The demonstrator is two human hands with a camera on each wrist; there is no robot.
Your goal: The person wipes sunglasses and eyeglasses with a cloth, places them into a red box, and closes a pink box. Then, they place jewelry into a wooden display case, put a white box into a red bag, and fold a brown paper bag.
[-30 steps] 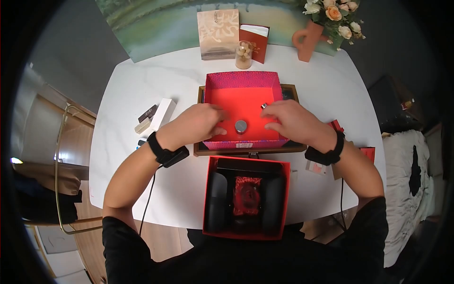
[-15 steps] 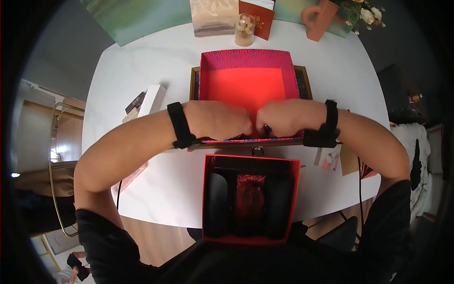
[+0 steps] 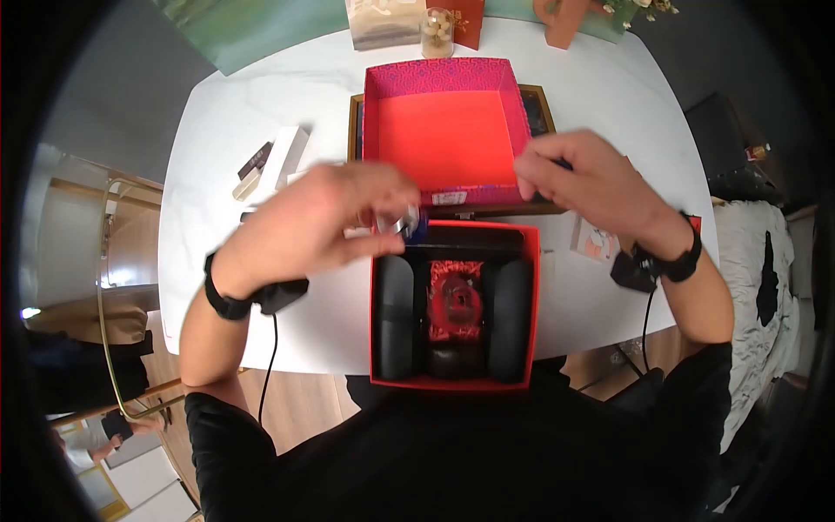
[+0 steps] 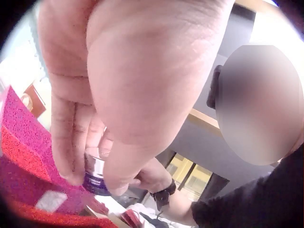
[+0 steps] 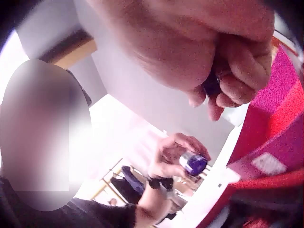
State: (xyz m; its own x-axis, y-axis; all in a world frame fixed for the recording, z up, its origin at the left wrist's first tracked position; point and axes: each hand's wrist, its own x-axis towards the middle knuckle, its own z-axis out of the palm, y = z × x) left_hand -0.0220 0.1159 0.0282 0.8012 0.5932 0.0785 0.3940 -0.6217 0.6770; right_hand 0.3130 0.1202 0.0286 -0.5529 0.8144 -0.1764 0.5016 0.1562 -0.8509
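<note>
My left hand [image 3: 317,217] pinches a small cosmetic jar [image 4: 96,178] between thumb and fingers, silver-lidded with a blue-purple body. In the head view the jar is held over the back left corner of a red box [image 3: 533,304] with black moulded sides and a dark red object inside. My right hand [image 3: 591,178] is at the right wall of a pink-patterned box [image 3: 444,139] with a red floor. Its fingers curl round a small dark blue item [image 5: 212,85], mostly hidden in the grip; its kind cannot be made out.
The pink box sits on a brown-framed tray [image 3: 544,109] on the white table [image 3: 209,139]. White and dark slim boxes [image 3: 283,161] lie at left, a picture card [image 3: 593,239] at right. A glass jar [image 3: 437,35] and a terracotta vase [image 3: 565,22] stand at the back.
Both hands have come out of the pink box. The left has drawn back towards the red box with the jar; the right has moved right with the dark blue item in its fingers.
</note>
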